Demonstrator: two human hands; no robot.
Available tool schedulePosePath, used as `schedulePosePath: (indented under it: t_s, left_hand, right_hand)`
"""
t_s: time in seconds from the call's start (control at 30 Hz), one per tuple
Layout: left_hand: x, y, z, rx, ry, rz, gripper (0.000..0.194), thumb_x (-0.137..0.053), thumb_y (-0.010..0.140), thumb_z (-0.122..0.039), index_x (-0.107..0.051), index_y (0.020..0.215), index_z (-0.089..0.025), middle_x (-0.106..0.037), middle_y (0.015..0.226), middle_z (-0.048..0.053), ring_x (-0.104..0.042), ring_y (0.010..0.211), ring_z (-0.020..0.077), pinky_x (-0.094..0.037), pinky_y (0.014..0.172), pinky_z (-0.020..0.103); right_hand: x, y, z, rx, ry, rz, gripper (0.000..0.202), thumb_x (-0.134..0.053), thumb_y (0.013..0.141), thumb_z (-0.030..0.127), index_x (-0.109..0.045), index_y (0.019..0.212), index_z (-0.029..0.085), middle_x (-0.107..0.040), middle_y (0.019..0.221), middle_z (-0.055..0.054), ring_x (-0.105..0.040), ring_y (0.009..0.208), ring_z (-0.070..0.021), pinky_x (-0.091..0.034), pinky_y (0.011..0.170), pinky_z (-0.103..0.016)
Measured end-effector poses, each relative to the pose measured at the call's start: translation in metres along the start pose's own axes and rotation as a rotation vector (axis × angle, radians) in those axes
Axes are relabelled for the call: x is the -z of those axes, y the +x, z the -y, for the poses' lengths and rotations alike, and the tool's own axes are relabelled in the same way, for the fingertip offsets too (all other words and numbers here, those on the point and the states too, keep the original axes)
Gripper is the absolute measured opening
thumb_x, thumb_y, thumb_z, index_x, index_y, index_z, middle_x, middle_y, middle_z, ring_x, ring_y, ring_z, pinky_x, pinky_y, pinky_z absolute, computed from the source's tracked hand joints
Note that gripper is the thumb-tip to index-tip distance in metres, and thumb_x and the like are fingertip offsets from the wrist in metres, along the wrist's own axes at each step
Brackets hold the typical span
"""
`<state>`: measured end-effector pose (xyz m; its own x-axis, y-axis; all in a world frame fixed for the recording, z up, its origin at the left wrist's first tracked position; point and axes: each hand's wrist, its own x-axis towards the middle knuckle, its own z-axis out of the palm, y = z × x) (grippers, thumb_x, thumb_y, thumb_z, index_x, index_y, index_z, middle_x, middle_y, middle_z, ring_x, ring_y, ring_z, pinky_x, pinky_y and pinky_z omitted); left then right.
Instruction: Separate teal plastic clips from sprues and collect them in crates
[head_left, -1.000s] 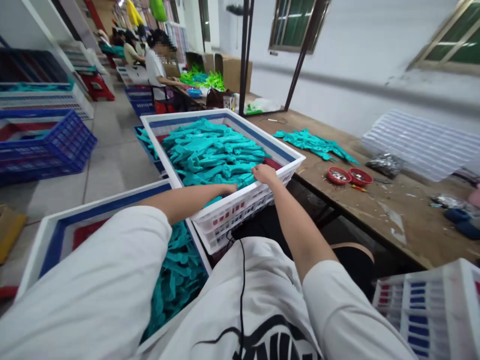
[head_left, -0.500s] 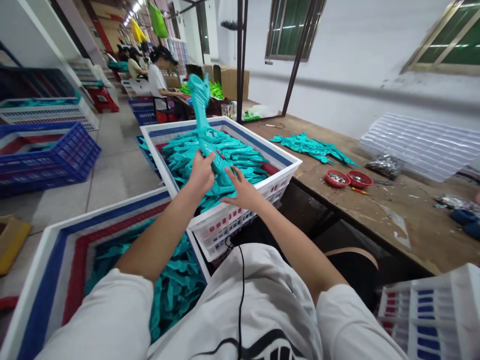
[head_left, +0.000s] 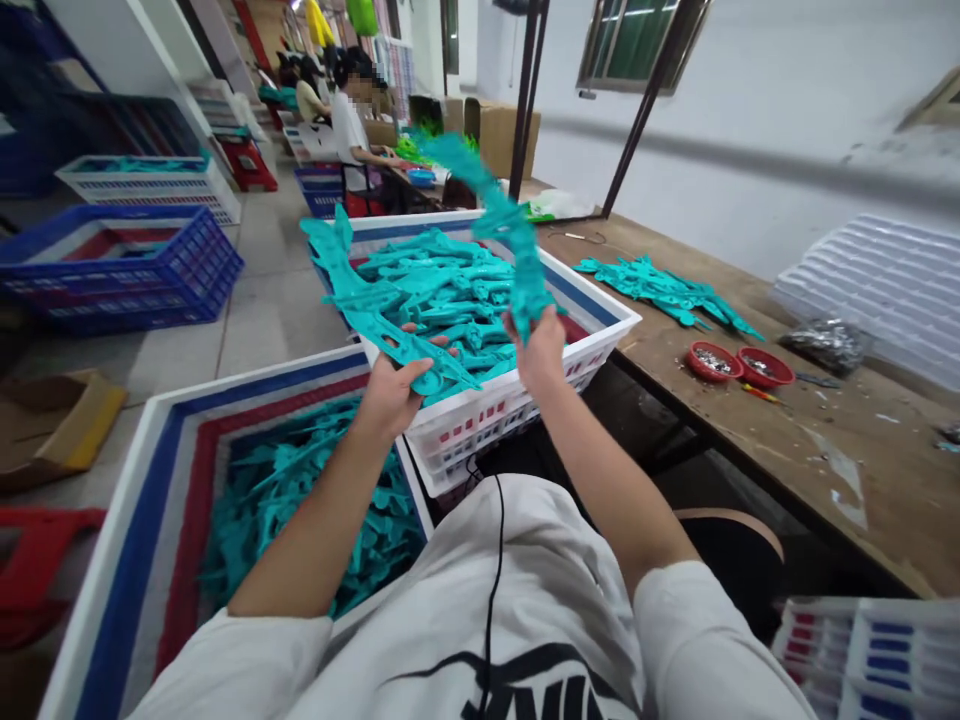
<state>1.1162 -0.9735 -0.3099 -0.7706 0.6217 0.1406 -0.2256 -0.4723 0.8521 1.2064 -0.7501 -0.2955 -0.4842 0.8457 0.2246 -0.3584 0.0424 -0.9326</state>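
My left hand [head_left: 394, 392] grips long, flat teal plastic parts [head_left: 352, 290] by their near end, thumb on top. They slant up and left over the rim of a white crate [head_left: 480, 408]. To the right, my right hand [head_left: 541, 350] is closed round the lower end of another long teal plastic piece [head_left: 517, 245], which stands up and is blurred by motion. Its exact shape cannot be made out. Below both hands, the crate, lined with striped cloth, holds a heap of similar teal parts [head_left: 442, 280].
A second, lower crate [head_left: 180, 400] with more teal parts stands at my left. On the wooden bench [head_left: 765, 440] at right are a teal pile [head_left: 667, 290], two red bowls [head_left: 714, 362] of small metal pieces and a plastic bag [head_left: 825, 342]. A co-worker [head_left: 352, 130] sits farther back.
My hands have moved apart, the right one up and rightward with a teal piece, the left holding parts at the crate's near left. The view has turned slightly left.
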Motion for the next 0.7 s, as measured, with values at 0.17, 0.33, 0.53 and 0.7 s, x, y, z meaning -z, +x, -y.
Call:
schedulePosePath:
  t_s: [0.17, 0.33, 0.53, 0.7]
  left_hand:
    - [0.044, 0.004, -0.039, -0.304, 0.325, -0.292, 0.087, -0.092, 0.085, -0.043, -0.053, 0.163, -0.042, -0.081, 0.162, 0.005, -0.064, 0.171, 0.0454, -0.053, 0.142, 0.072]
    - [0.087, -0.004, -0.068, -0.593, 1.207, -0.891, 0.14, -0.089, 0.088, -0.065, -0.01, 0.193, -0.019, 0.002, 0.21, 0.017, 0.013, 0.194, 0.0449, 0.011, 0.158, 0.062]
    - [-0.003, 0.084, -0.027, -0.401, 1.186, 0.132, 0.083, -0.095, 0.095, -0.036, -0.069, 0.172, -0.019, -0.047, 0.199, 0.009, -0.016, 0.192, 0.0493, 0.001, 0.159, 0.061]
    - [-0.062, 0.16, 0.013, 0.074, 1.097, 0.234, 0.032, -0.106, 0.088, -0.027, -0.086, 0.109, -0.017, -0.087, 0.129, 0.017, -0.074, 0.15, 0.0467, -0.061, 0.128, 0.064]
  right_hand:
    - [0.019, 0.054, 0.034, -0.154, -0.783, 0.332, 0.091, -0.008, 0.132, 0.057, -0.073, 0.163, 0.002, -0.081, 0.154, -0.024, -0.079, 0.148, -0.0333, -0.059, 0.128, -0.043]
    - [0.032, 0.028, 0.014, -0.136, -1.362, 0.551, 0.057, -0.062, 0.123, 0.065, -0.093, 0.126, 0.017, -0.085, 0.149, -0.021, -0.077, 0.149, -0.0422, -0.058, 0.13, -0.051]
    - [0.034, 0.028, 0.007, -0.042, -1.585, 0.598, 0.056, -0.051, 0.125, 0.058, -0.09, 0.146, 0.025, -0.084, 0.154, -0.015, -0.077, 0.145, -0.0382, -0.063, 0.114, -0.044]
    - [0.035, 0.026, 0.013, -0.048, -1.59, 0.576, 0.066, -0.039, 0.128, 0.063, -0.089, 0.144, 0.024, -0.085, 0.153, -0.015, -0.077, 0.147, -0.0375, -0.062, 0.114, -0.042]
